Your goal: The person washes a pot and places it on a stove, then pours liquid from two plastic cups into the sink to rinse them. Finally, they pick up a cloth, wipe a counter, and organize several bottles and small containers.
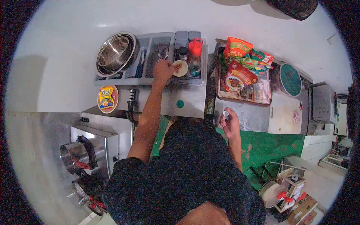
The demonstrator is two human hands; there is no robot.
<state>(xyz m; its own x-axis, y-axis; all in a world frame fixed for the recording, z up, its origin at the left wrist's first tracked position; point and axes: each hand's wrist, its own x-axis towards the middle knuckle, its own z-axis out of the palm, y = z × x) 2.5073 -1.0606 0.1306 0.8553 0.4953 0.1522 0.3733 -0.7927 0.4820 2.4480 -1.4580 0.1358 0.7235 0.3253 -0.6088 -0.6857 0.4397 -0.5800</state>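
My left hand (162, 71) is at the grey compartment tray, its fingers closed and touching or beside the left rim of a small pale bowl (181, 71). Small reddish pieces lie in that bowl. What the fingers hold, if anything, is hidden. Metal utensils (163, 52) lie in the tray just beyond the hand. Over the edge of the metal counter on the right, my right hand (229, 119) has its fingers curled round a small whitish object (225, 113). A red-capped bottle (195, 56) and a dark-lidded jar (182, 53) stand beside the bowl.
Nested metal bowls (116, 54) sit at the tray's left end. A yellow packet (107, 98) lies on a round dish. Food packets (240, 71) fill a box on the right, near a white cutting board (284, 114). Pots (77, 157) stand at lower left.
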